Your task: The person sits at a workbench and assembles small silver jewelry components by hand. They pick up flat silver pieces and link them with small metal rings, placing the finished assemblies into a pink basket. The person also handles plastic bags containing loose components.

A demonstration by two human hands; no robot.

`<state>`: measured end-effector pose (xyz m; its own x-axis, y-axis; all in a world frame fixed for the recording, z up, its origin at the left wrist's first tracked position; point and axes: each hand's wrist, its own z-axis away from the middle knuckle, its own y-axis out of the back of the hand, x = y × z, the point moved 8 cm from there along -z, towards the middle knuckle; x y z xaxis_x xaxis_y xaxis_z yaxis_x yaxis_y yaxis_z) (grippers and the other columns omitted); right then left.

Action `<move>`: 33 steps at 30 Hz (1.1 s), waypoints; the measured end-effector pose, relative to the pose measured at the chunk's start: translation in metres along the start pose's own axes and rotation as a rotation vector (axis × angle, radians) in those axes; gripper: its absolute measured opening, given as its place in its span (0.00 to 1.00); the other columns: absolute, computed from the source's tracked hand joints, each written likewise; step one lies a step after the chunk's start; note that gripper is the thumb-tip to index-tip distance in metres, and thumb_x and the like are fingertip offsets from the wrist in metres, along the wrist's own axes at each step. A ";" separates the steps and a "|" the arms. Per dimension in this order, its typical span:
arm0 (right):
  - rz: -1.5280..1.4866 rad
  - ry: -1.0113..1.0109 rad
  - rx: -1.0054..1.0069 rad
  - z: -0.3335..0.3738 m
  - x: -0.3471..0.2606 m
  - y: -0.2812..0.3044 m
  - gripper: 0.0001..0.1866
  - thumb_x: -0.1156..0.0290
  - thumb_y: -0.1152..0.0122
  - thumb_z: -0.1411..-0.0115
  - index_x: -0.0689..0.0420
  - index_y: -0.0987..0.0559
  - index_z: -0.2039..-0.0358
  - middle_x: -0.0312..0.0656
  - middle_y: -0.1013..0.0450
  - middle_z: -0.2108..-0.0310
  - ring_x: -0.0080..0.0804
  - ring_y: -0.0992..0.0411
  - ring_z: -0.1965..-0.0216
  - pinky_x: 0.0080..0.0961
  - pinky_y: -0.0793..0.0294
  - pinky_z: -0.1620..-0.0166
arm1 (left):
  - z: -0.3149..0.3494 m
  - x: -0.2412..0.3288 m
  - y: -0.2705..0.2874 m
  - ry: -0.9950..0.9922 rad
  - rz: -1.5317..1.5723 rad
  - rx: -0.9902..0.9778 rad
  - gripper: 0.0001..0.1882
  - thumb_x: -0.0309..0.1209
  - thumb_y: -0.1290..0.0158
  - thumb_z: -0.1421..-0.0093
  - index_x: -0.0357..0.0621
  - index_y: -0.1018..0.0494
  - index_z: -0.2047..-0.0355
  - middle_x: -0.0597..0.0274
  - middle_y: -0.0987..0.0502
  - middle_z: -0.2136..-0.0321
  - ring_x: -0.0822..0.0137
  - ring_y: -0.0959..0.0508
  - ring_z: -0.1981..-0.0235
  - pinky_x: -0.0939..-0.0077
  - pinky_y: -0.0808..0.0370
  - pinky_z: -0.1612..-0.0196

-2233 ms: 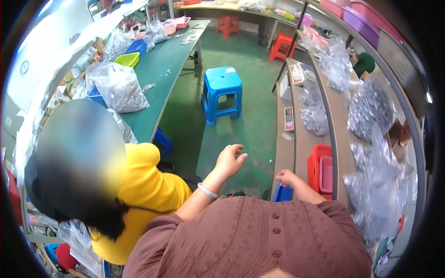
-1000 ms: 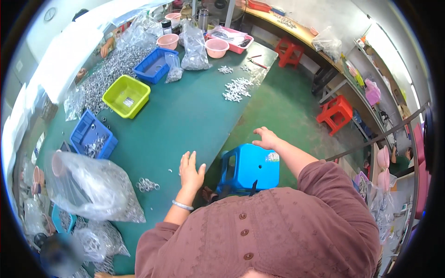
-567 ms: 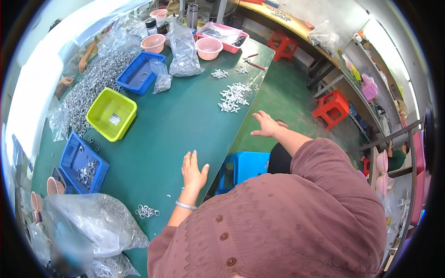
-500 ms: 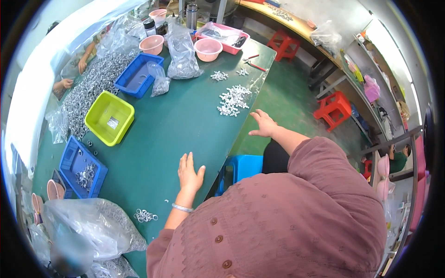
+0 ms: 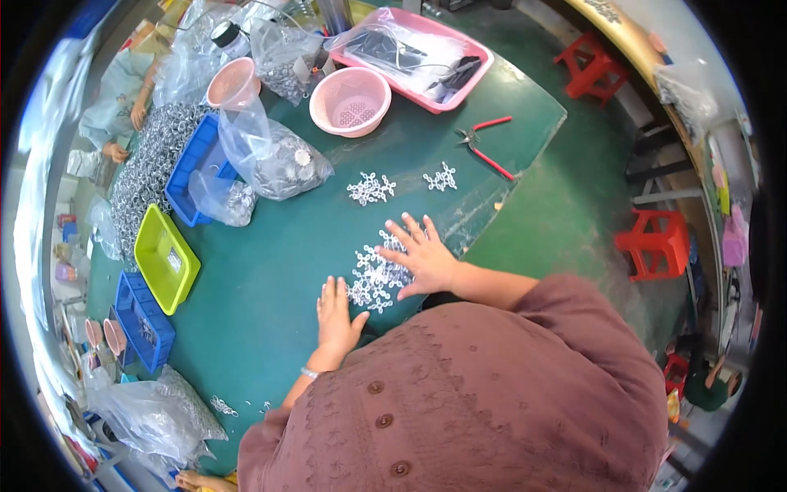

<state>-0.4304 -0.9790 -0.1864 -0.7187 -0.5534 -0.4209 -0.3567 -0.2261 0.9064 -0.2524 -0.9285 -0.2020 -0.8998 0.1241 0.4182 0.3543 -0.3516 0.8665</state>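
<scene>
My right hand [image 5: 426,261] lies with fingers spread over the right part of a loose pile of small white linked pieces [image 5: 373,275] on the green table. My left hand [image 5: 334,321] rests beside the pile's left edge, fingers stretched out and thumb apart. Neither hand holds anything. Farther off, two smaller groups of the same kind of pieces lie apart: one group [image 5: 371,189] and a lesser one [image 5: 441,177]. Past them, red-handled pliers [image 5: 484,152] lie with their handles parted. Some of the pile is hidden under my right hand.
A pink basket [image 5: 350,123], a pink tray [image 5: 459,102] and plastic bags [image 5: 287,160] stand at the back. Blue bins [image 5: 147,324], a yellow-green bin [image 5: 164,258] and a heap of metal rings [image 5: 164,156] fill the left. Another person's hand [image 5: 115,152] is by the heap. Red stools [image 5: 654,244] stand right.
My view has shifted toward the far part of the table. My right hand has come from beyond the table edge onto the white pieces; my left hand has moved next to them.
</scene>
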 end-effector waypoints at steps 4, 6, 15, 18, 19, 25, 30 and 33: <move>-0.067 0.151 -0.028 -0.008 0.005 0.003 0.47 0.45 0.33 0.68 0.38 0.40 0.44 0.47 0.54 0.39 0.56 0.56 0.40 0.62 0.56 0.45 | -0.036 0.033 -0.022 -0.083 0.020 0.009 0.36 0.33 0.49 0.47 0.34 0.51 0.42 0.45 0.53 0.41 0.49 0.52 0.39 0.55 0.57 0.39; -0.096 0.196 -0.064 -0.013 0.001 0.000 0.48 0.45 0.33 0.68 0.39 0.40 0.44 0.47 0.53 0.40 0.56 0.56 0.40 0.62 0.56 0.46 | -0.039 0.031 -0.029 -0.071 0.039 0.011 0.36 0.31 0.50 0.47 0.33 0.53 0.42 0.44 0.54 0.41 0.48 0.53 0.39 0.54 0.58 0.39; -0.054 0.182 -0.002 -0.034 -0.010 -0.004 0.41 0.51 0.38 0.63 0.50 0.38 0.46 0.45 0.45 0.44 0.50 0.50 0.42 0.59 0.51 0.47 | -0.051 0.047 -0.021 -0.183 0.374 0.170 0.46 0.36 0.49 0.51 0.25 0.64 0.43 0.30 0.60 0.42 0.38 0.58 0.40 0.46 0.63 0.41; 0.004 0.172 -0.004 -0.036 -0.012 -0.008 0.38 0.53 0.39 0.62 0.52 0.35 0.48 0.44 0.43 0.46 0.48 0.48 0.43 0.58 0.50 0.47 | -0.053 0.049 -0.017 -0.191 0.377 0.207 0.45 0.39 0.50 0.49 0.26 0.64 0.42 0.31 0.60 0.42 0.38 0.58 0.40 0.46 0.63 0.41; 0.008 0.180 0.013 -0.036 -0.013 -0.010 0.37 0.53 0.39 0.61 0.53 0.35 0.49 0.43 0.43 0.47 0.47 0.48 0.43 0.58 0.50 0.47 | -0.051 0.048 -0.017 -0.185 0.385 0.226 0.43 0.40 0.51 0.47 0.27 0.62 0.42 0.32 0.60 0.42 0.38 0.58 0.40 0.46 0.62 0.41; -0.059 0.236 0.134 -0.038 -0.014 -0.005 0.27 0.57 0.38 0.61 0.53 0.28 0.59 0.39 0.37 0.53 0.41 0.41 0.51 0.44 0.43 0.54 | -0.051 0.045 -0.002 -0.213 0.480 0.288 0.36 0.38 0.54 0.45 0.29 0.55 0.43 0.34 0.54 0.43 0.38 0.52 0.41 0.49 0.57 0.41; -0.046 0.257 0.196 -0.038 -0.015 -0.007 0.21 0.60 0.39 0.61 0.51 0.26 0.64 0.39 0.35 0.57 0.40 0.40 0.53 0.40 0.41 0.55 | -0.120 0.055 0.066 -0.175 0.561 0.380 0.25 0.26 0.58 0.42 0.34 0.47 0.44 0.49 0.38 0.50 0.59 0.34 0.52 0.69 0.36 0.51; -0.029 0.270 0.195 -0.037 -0.014 -0.009 0.21 0.61 0.39 0.60 0.51 0.27 0.63 0.39 0.35 0.56 0.39 0.40 0.53 0.39 0.41 0.56 | -0.210 0.055 0.081 0.229 1.102 0.211 0.32 0.44 0.54 0.41 0.34 0.48 0.45 0.52 0.36 0.56 0.67 0.27 0.70 0.77 0.27 0.72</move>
<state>-0.3951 -0.9989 -0.1874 -0.5323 -0.7471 -0.3981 -0.5006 -0.1014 0.8597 -0.3268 -1.1448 -0.1664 -0.0908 -0.3342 0.9381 0.9953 0.0012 0.0967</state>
